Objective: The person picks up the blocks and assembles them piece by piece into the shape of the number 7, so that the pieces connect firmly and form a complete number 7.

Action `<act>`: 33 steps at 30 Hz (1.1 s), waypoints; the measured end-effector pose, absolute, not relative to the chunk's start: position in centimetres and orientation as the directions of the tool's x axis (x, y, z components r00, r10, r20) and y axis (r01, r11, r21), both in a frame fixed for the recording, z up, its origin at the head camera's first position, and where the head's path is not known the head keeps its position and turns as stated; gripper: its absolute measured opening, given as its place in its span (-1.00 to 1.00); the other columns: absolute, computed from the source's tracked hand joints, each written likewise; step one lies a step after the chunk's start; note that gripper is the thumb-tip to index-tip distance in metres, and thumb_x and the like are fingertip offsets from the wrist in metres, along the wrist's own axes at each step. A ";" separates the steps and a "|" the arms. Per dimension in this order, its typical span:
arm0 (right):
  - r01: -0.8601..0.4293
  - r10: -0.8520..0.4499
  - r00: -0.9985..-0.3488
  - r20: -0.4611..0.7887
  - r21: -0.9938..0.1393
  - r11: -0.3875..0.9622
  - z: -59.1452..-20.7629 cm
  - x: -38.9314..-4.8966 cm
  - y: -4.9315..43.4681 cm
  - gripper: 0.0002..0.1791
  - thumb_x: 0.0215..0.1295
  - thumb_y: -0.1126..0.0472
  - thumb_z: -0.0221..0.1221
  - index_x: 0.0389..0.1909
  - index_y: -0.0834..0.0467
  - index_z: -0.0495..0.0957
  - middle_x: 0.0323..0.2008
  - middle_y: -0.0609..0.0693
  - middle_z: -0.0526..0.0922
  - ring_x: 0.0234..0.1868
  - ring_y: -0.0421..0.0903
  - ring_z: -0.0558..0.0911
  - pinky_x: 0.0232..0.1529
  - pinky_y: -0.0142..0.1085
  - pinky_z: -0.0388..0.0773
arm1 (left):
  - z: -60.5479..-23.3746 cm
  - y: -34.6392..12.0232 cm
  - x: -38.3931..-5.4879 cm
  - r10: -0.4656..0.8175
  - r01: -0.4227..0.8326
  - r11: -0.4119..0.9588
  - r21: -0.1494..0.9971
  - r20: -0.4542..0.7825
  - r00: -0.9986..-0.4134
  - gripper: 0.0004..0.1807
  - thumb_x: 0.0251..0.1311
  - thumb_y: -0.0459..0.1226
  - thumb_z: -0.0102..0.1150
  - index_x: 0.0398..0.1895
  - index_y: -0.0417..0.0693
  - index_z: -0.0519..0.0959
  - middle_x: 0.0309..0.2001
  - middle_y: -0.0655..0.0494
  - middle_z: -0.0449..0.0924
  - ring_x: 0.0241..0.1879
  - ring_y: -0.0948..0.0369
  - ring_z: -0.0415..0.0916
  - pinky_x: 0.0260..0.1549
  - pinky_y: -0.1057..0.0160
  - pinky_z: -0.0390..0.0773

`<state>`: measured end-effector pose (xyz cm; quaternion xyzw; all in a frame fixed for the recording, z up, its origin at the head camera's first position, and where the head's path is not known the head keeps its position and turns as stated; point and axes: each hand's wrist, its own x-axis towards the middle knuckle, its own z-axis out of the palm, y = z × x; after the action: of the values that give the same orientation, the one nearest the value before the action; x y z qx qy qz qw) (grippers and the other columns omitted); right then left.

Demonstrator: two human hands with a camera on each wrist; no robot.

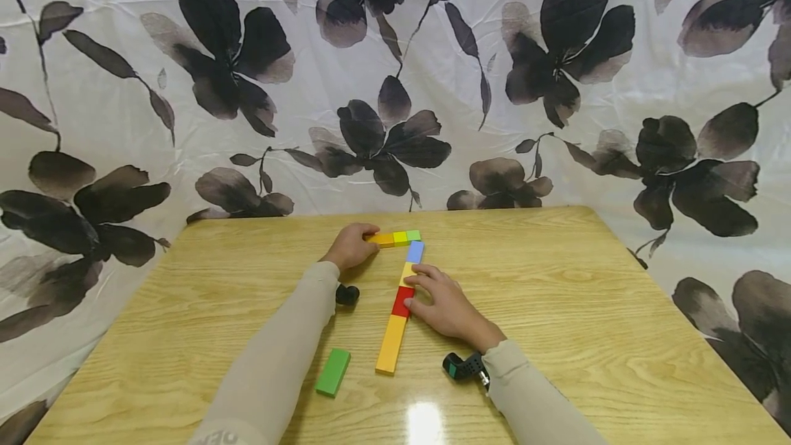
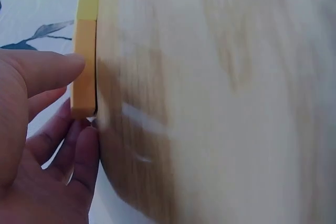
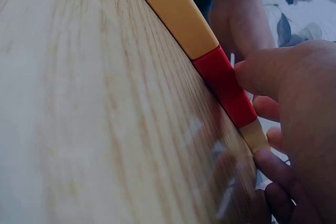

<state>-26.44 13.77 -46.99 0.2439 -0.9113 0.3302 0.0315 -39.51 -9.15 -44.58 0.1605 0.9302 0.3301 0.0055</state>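
Observation:
A short row of orange, yellow and light green blocks lies near the table's back edge. My left hand (image 1: 351,247) pinches its orange block (image 1: 382,240) at the left end, thumb on the near side, as the left wrist view also shows. A second line runs toward me: a blue block (image 1: 416,251), a pale yellow block (image 1: 406,270), a red block (image 1: 402,301) and a long light-orange block (image 1: 391,344). From the right, my right hand (image 1: 446,304) touches this line, fingertips at the pale yellow block and thumb against the red block (image 3: 226,85).
A green block (image 1: 334,372) lies apart on the wooden table (image 1: 556,294), close to my left forearm. The yellow block (image 1: 401,238) and light green block (image 1: 413,235) continue the back row. Behind the table hangs a floral cloth (image 1: 432,40).

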 end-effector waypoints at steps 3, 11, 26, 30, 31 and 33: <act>-0.466 -0.425 -0.879 0.217 -0.587 0.662 -47.0 -26.3 13.7 -0.52 0.45 -0.02 0.18 0.31 0.05 0.52 0.46 0.02 0.27 0.46 0.08 0.22 0.32 0.21 0.13 | -44.5 -9.9 -39.4 0.303 0.288 0.709 0.644 0.090 -0.949 -0.49 0.25 -0.32 0.27 0.27 -0.28 0.52 0.17 -0.17 0.57 0.11 -0.03 0.49 0.18 0.03 0.43; -0.464 -0.417 -0.881 0.224 -0.585 0.665 -47.1 -26.1 13.9 -0.51 0.44 -0.01 0.19 0.31 0.07 0.52 0.46 0.04 0.28 0.46 0.10 0.22 0.32 0.21 0.12 | -43.6 -12.7 -37.3 0.320 0.245 0.621 0.745 0.045 -0.946 -0.52 0.36 -0.25 0.21 0.29 -0.25 0.50 0.26 -0.16 0.49 0.21 -0.07 0.46 0.20 -0.03 0.42; -0.482 -0.412 -0.874 0.259 -0.575 0.661 -47.2 -26.1 13.7 -0.53 0.42 0.00 0.20 0.27 0.11 0.55 0.43 0.07 0.32 0.43 0.15 0.26 0.29 0.23 0.15 | -42.6 -15.8 -31.4 0.349 0.262 0.604 0.753 0.046 -0.936 -0.58 0.42 -0.22 0.19 0.26 -0.21 0.54 0.20 -0.08 0.54 0.10 0.01 0.52 0.08 -0.02 0.50; -0.487 -0.413 -0.871 0.267 -0.582 0.651 -47.1 -26.2 13.6 -0.53 0.40 0.02 0.22 0.25 0.12 0.56 0.42 0.09 0.33 0.43 0.16 0.27 0.29 0.23 0.15 | -42.6 -16.1 -29.8 0.368 0.276 0.606 0.746 0.045 -0.929 -0.59 0.41 -0.22 0.20 0.25 -0.18 0.55 0.18 -0.02 0.56 0.07 0.04 0.53 0.04 0.00 0.53; -0.486 -0.414 -0.871 0.264 -0.582 0.652 -47.1 -26.2 13.6 -0.53 0.41 0.02 0.21 0.25 0.12 0.56 0.42 0.08 0.33 0.43 0.15 0.26 0.29 0.22 0.15 | -42.6 -16.1 -29.5 0.372 0.278 0.605 0.746 0.043 -0.927 -0.59 0.41 -0.21 0.20 0.26 -0.17 0.55 0.17 -0.01 0.56 0.07 0.04 0.53 0.03 0.01 0.53; -0.490 -0.420 -0.869 0.263 -0.583 0.649 -47.1 -26.2 13.4 -0.53 0.41 0.02 0.21 0.26 0.11 0.55 0.42 0.08 0.32 0.43 0.15 0.26 0.29 0.22 0.15 | -42.6 -16.2 -28.7 0.375 0.280 0.606 0.744 0.043 -0.926 -0.59 0.40 -0.20 0.21 0.25 -0.15 0.56 0.15 0.01 0.58 0.05 0.06 0.54 0.01 0.01 0.54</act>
<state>-26.19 13.44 -47.11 0.2508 -0.9064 0.3358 0.0521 -28.71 -16.18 -42.59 0.1833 0.8943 0.4039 0.0587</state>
